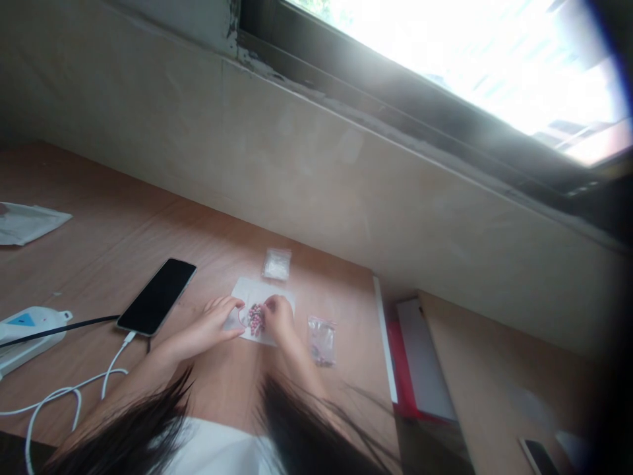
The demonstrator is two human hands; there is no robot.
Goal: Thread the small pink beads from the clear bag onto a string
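Observation:
A small heap of pink and pale beads (256, 319) lies on a white paper sheet (252, 287). My left hand (217, 322) is at the heap's left side, thumb and forefinger curved around what looks like a small clear zip bag (234, 320) with a reddish edge facing the beads. On the other side, my right hand (279, 316) touches the heap with fingertips pinched together; whatever is between them is hidden. Beyond the sheet lies a small clear bag of whitish contents (277, 264). Right of my right forearm is another zip bag (322, 340) with a few small pieces at its bottom.
A black-screened phone (158, 297) with a white cable (113, 359) lies to the left on the wooden table (148, 231). Farther left are a white power strip (34, 333) and a white packet (32, 223). Wall and window rise behind; a red folder (405, 369) sits beyond the table's right edge.

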